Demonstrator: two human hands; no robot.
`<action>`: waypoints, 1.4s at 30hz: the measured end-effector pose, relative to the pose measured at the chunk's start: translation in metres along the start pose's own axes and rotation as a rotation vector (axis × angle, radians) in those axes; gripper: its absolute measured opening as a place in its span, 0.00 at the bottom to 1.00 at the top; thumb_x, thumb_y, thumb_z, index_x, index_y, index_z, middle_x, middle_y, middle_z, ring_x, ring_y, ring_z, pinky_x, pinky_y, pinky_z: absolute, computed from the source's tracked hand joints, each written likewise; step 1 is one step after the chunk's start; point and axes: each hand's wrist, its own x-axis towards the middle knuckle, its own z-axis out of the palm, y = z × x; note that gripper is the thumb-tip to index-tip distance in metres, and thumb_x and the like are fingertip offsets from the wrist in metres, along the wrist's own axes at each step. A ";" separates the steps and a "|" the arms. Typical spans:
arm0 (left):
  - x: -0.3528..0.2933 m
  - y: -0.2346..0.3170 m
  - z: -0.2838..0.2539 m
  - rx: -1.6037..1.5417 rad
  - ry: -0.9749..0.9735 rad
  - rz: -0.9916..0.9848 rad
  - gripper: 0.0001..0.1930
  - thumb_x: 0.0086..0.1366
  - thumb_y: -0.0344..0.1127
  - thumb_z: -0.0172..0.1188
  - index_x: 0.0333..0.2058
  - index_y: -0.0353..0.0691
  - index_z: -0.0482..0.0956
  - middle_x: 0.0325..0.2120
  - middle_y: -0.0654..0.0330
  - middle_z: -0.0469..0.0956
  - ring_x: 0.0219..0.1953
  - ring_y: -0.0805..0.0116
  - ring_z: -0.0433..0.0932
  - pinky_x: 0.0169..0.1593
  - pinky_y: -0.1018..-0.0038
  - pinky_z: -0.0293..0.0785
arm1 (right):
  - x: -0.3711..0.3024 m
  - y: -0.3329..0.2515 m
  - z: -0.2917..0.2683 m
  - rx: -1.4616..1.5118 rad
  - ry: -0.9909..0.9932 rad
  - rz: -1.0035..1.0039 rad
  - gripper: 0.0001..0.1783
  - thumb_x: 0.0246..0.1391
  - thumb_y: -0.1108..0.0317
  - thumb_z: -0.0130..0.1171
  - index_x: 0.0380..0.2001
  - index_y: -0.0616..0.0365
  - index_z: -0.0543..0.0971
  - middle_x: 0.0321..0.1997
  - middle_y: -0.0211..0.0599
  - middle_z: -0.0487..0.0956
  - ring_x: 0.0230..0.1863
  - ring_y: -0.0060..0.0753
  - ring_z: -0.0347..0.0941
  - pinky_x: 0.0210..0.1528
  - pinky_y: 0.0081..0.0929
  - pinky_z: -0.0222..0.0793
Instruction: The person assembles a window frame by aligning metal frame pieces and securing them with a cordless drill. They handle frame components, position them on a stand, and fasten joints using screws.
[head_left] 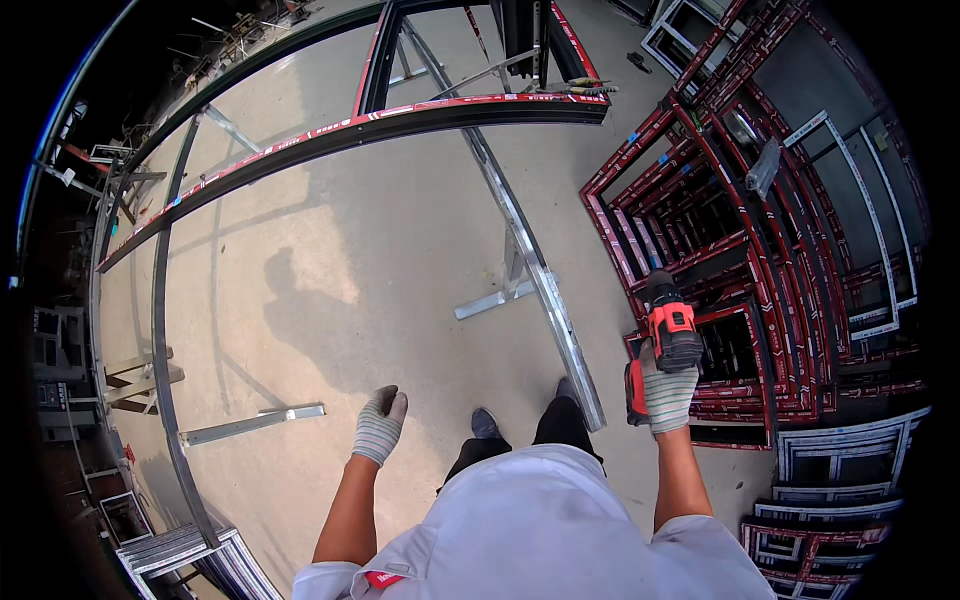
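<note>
My right hand (668, 392), in a striped knitted glove, is wrapped round the grip of a red-and-black cordless drill (672, 330). The drill points away from me, beside a stack of frames on the right. My left hand (381, 424) wears a matching glove and hangs above the floor with nothing in it, its fingers loosely bent. Beyond both hands, a large dark window frame (380, 130) with red protective film lies across metal supports. A few small hand tools (588, 86) rest on its right end, out of reach of either hand.
Frames with red film (800, 300) lean in a dense stack at the right, with white-filmed frames (850, 440) below. A steel rail (540, 280) on a foot runs from near my legs to the big frame. Another dark rail (160, 330) stands left, near white frames (180, 560).
</note>
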 end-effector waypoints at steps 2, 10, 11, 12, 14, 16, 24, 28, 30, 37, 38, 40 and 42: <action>0.026 0.034 -0.028 0.078 -0.016 0.134 0.24 0.72 0.42 0.61 0.58 0.28 0.75 0.49 0.46 0.82 0.51 0.61 0.82 0.57 0.67 0.77 | 0.001 -0.022 0.000 0.098 0.057 -0.011 0.06 0.59 0.69 0.61 0.39 0.58 0.80 0.33 0.39 0.81 0.35 0.47 0.79 0.43 0.40 0.76; 0.147 0.206 -0.040 0.123 -0.037 0.485 0.22 0.72 0.41 0.61 0.57 0.30 0.76 0.43 0.53 0.82 0.42 0.69 0.79 0.51 0.71 0.77 | 0.062 -0.088 0.021 0.063 0.121 -0.241 0.04 0.51 0.73 0.65 0.32 0.55 0.80 0.31 0.40 0.79 0.32 0.47 0.77 0.34 0.39 0.75; 0.159 0.230 -0.036 0.121 -0.049 0.507 0.23 0.72 0.41 0.62 0.57 0.30 0.75 0.43 0.54 0.82 0.42 0.69 0.79 0.51 0.71 0.77 | 0.073 -0.093 0.026 0.026 0.150 -0.308 0.05 0.51 0.73 0.65 0.32 0.54 0.80 0.32 0.39 0.79 0.32 0.47 0.77 0.34 0.39 0.75; 0.173 0.250 -0.037 0.156 -0.065 0.502 0.22 0.73 0.39 0.62 0.58 0.30 0.75 0.50 0.51 0.81 0.52 0.67 0.79 0.58 0.70 0.75 | 0.086 -0.100 0.031 -0.003 0.176 -0.373 0.05 0.50 0.73 0.65 0.32 0.54 0.80 0.32 0.39 0.79 0.33 0.48 0.77 0.34 0.40 0.75; 0.205 0.284 -0.030 0.081 -0.077 0.540 0.22 0.72 0.38 0.63 0.59 0.31 0.75 0.50 0.53 0.81 0.52 0.67 0.79 0.58 0.71 0.75 | 0.118 -0.106 0.046 -0.029 0.220 -0.460 0.08 0.48 0.72 0.67 0.33 0.51 0.81 0.32 0.38 0.79 0.33 0.49 0.78 0.34 0.42 0.75; 0.230 0.321 -0.026 0.060 -0.083 0.516 0.23 0.72 0.36 0.64 0.60 0.31 0.74 0.50 0.56 0.81 0.50 0.71 0.79 0.57 0.74 0.75 | 0.142 -0.103 0.068 0.009 0.152 -0.450 0.10 0.47 0.70 0.68 0.34 0.50 0.81 0.33 0.37 0.80 0.34 0.49 0.78 0.34 0.43 0.75; 0.347 0.467 0.020 -0.004 -0.177 0.713 0.33 0.67 0.35 0.68 0.65 0.29 0.65 0.55 0.44 0.74 0.54 0.63 0.77 0.57 0.72 0.76 | 0.209 -0.107 0.138 0.590 -0.154 -0.028 0.25 0.48 0.55 0.71 0.50 0.46 0.81 0.51 0.33 0.83 0.51 0.43 0.79 0.54 0.41 0.74; 0.398 0.520 0.052 0.128 -0.160 0.834 0.41 0.63 0.40 0.71 0.68 0.28 0.60 0.61 0.37 0.69 0.65 0.49 0.70 0.68 0.60 0.68 | 0.240 -0.113 0.160 0.430 -0.286 -0.030 0.32 0.60 0.46 0.61 0.65 0.45 0.71 0.65 0.31 0.76 0.65 0.35 0.72 0.69 0.42 0.64; 0.414 0.542 0.070 0.213 -0.110 0.909 0.41 0.63 0.39 0.71 0.68 0.28 0.61 0.61 0.39 0.70 0.65 0.51 0.71 0.66 0.61 0.70 | 0.253 -0.122 0.168 0.465 -0.299 0.031 0.31 0.67 0.44 0.50 0.67 0.47 0.68 0.67 0.32 0.74 0.66 0.34 0.71 0.70 0.41 0.64; 0.464 0.576 0.119 0.002 -0.431 1.001 0.44 0.55 0.38 0.77 0.66 0.30 0.62 0.60 0.38 0.71 0.68 0.46 0.67 0.73 0.52 0.59 | 0.284 -0.149 0.213 0.545 -0.125 0.069 0.24 0.65 0.53 0.56 0.60 0.51 0.74 0.60 0.37 0.78 0.58 0.37 0.76 0.62 0.39 0.72; 0.473 0.574 0.123 -0.035 -0.484 1.035 0.38 0.56 0.34 0.76 0.62 0.31 0.67 0.54 0.42 0.77 0.59 0.52 0.77 0.65 0.56 0.72 | 0.289 -0.159 0.217 0.563 -0.062 0.099 0.20 0.61 0.60 0.60 0.55 0.50 0.78 0.55 0.36 0.80 0.54 0.39 0.79 0.57 0.39 0.75; 0.476 0.579 0.128 -0.075 -0.578 0.921 0.32 0.57 0.32 0.76 0.57 0.32 0.72 0.49 0.46 0.80 0.50 0.59 0.83 0.56 0.63 0.80 | 0.297 -0.174 0.223 0.597 0.064 0.142 0.15 0.55 0.71 0.67 0.47 0.50 0.83 0.48 0.34 0.84 0.47 0.41 0.82 0.49 0.39 0.78; 0.464 0.586 0.129 -0.077 -0.617 0.887 0.21 0.58 0.29 0.75 0.48 0.34 0.79 0.40 0.52 0.84 0.37 0.68 0.86 0.44 0.75 0.85 | 0.303 -0.175 0.238 0.442 0.170 0.037 0.15 0.52 0.72 0.68 0.45 0.49 0.83 0.45 0.33 0.84 0.44 0.41 0.82 0.45 0.38 0.79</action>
